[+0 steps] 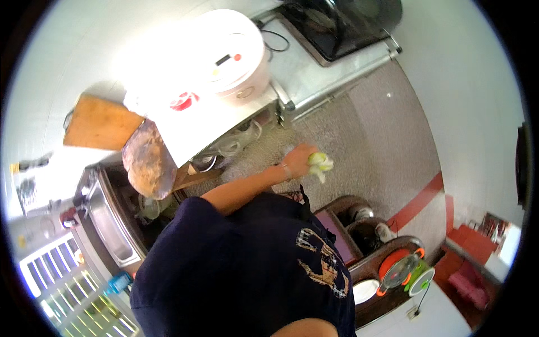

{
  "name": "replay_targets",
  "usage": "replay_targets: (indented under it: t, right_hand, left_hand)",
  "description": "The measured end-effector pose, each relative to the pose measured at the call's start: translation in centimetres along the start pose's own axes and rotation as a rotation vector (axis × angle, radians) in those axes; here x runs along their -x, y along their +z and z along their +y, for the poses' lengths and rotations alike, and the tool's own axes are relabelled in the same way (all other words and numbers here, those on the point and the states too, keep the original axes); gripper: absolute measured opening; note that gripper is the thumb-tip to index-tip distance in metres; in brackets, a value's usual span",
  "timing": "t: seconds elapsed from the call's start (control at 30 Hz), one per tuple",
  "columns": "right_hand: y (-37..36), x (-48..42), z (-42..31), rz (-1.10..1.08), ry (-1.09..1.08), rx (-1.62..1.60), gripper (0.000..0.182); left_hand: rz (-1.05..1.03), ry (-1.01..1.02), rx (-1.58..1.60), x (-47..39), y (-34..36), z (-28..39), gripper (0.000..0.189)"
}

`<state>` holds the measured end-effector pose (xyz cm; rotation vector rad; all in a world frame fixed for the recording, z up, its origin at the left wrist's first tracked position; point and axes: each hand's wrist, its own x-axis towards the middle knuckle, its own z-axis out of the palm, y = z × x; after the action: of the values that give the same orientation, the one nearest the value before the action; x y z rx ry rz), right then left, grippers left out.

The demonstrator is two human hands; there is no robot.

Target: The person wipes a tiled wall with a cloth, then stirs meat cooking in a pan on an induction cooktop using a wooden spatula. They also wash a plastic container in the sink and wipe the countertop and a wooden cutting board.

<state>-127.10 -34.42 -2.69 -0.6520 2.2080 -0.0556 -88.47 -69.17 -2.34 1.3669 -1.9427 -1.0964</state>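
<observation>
My left hand [300,160], with a band at its wrist, stretches out over the speckled floor [362,139]. Its fingers are closed around a pale green and white piece of vegetable [320,165], blurred, with ragged ends pointing away from me. My right hand is out of view; only part of that arm shows at the bottom edge, by my dark shirt. Beyond my left forearm stands a white worktop [189,139] bearing a white lidded appliance [236,63], partly washed out by glare.
Left of the worktop are a wooden cutting board [101,122], a filled clear plastic bag [149,162] and a steel sink [107,227]. A black cooking appliance [337,33] stands upper right. Lower right, a cabinet holds an orange-handled glass lid [400,269] and a white plate [365,291].
</observation>
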Motion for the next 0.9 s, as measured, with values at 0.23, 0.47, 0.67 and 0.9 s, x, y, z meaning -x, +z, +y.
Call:
replay_targets:
  t: [0.23,0.47,0.67,0.9]
  right_hand:
    - [-0.6,-7.3,-8.4,-0.1,-0.226,0.164,0.045]
    - [0.8,-7.9,-16.9,-0.121,-0.386,0.232,0.046]
    - [2.6,-4.7,-19.2,-0.15,-0.421,0.265,0.047]
    - [5.6,-2.8,-17.8,-0.201,-0.363,0.315,0.049]
  left_hand:
    - [0.677,-0.257,-0.343,16.6,-19.0,3.0,0.048]
    - [0.659,-0.797,-0.623,21.0,-18.3,-10.9,0.057]
    - [0.634,-0.835,-0.581,18.8,-22.9,-13.6,0.056]
    - [0.535,-0.838,-0.535,16.2,-30.1,-18.5,0.064]
